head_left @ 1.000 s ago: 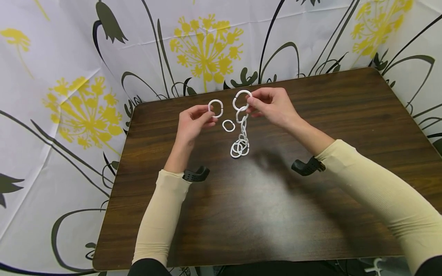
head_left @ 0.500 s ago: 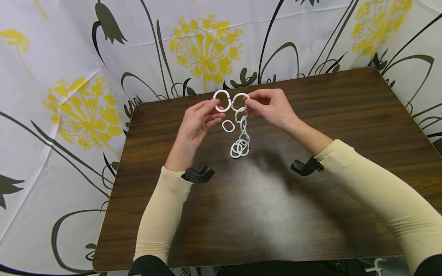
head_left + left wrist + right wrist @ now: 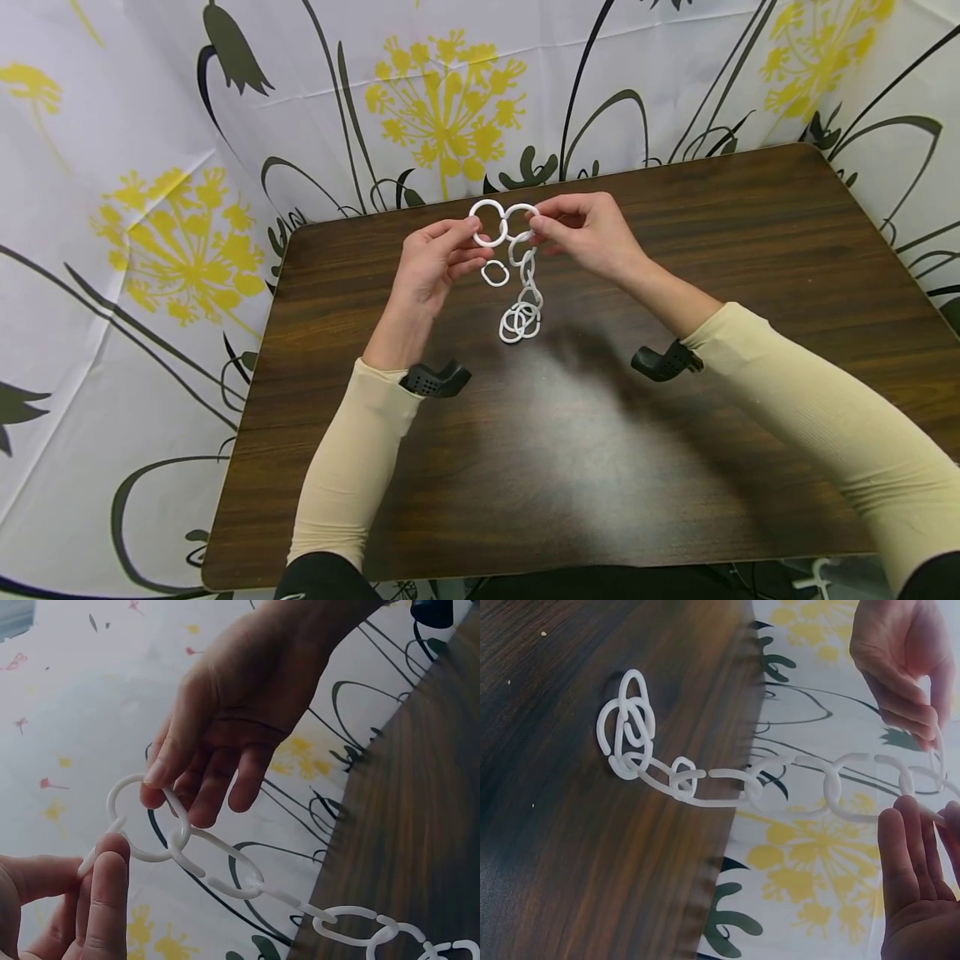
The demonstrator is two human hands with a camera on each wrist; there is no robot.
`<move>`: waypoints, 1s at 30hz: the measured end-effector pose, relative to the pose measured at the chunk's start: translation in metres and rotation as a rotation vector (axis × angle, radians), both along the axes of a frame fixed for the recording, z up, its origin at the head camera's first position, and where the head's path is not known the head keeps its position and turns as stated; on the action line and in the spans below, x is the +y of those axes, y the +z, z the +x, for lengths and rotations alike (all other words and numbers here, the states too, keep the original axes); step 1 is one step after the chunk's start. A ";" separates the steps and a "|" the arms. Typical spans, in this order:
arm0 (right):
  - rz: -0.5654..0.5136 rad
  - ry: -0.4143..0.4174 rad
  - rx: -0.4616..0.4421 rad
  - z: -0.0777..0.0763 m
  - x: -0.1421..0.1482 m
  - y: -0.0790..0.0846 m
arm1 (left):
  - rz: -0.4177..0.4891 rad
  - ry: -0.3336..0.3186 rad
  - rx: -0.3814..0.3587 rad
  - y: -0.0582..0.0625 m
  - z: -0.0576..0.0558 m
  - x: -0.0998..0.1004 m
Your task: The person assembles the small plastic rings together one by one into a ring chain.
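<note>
Dark wood table (image 3: 570,467), floral curtain (image 3: 135,167) behind; left hand (image 3: 433,265) pinches ring (image 3: 487,222), right hand (image 3: 588,233) pinches chain (image 3: 523,283).

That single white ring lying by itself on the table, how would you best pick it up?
The loose ring lies flat on the table, apart from the chain, so I would come from straight above and pinch one thin side of the oval between thumb and forefinger. Its open middle leaves room for a fingertip inside. The left hand looks nearest, though it already holds another ring.
</note>
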State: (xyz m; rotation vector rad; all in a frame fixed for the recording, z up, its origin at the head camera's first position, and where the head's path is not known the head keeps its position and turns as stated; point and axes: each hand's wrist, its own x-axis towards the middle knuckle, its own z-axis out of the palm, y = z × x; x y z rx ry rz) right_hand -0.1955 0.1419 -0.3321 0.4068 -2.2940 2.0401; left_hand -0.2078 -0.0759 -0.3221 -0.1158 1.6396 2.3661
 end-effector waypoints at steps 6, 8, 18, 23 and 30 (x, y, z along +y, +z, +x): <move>0.037 0.020 0.029 0.001 -0.002 -0.001 | -0.011 -0.011 0.030 0.000 0.002 0.005; 0.046 0.029 0.038 0.001 -0.003 -0.001 | -0.007 -0.007 0.049 -0.001 0.003 0.007; 0.067 0.028 0.016 0.002 -0.004 -0.001 | -0.044 0.037 0.187 0.001 0.005 0.009; 0.075 0.030 0.001 0.003 -0.005 0.000 | -0.120 0.069 0.273 0.001 0.004 0.010; 0.054 0.054 -0.023 0.002 -0.005 0.000 | -0.179 0.077 0.386 0.003 0.006 0.015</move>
